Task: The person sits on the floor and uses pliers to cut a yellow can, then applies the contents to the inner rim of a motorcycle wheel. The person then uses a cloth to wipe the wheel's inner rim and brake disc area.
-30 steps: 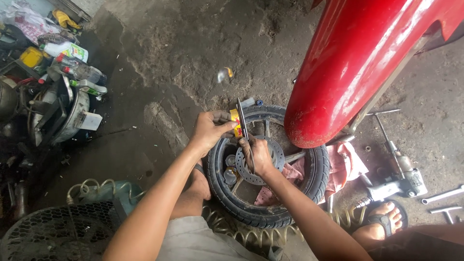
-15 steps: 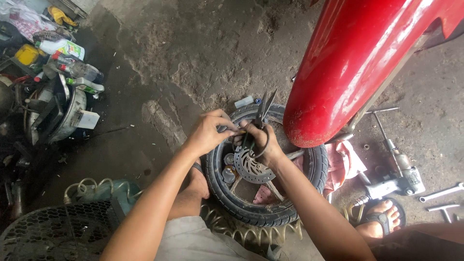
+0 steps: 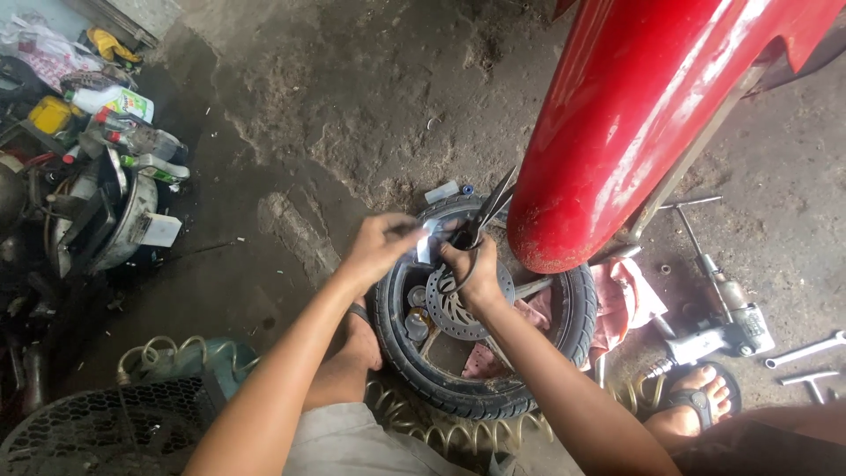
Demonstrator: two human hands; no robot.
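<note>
Scissors of dark metal (image 3: 487,211) sit gripped in the right hand (image 3: 471,264); the left hand (image 3: 381,249) pinches a small pale strip (image 3: 426,243) above the black motorcycle wheel (image 3: 480,330). Blades so near the fingers could cut them if the strip slips.

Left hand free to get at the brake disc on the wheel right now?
Probably not at once: the left hand pinches a small pale piece just above the wheel. The brake disc lies bare below, partly under the right hand holding scissors.

Single head-worn view, looking steeply down – close over the wheel (image 3: 480,326), concrete floor (image 3: 352,106) beyond
</note>
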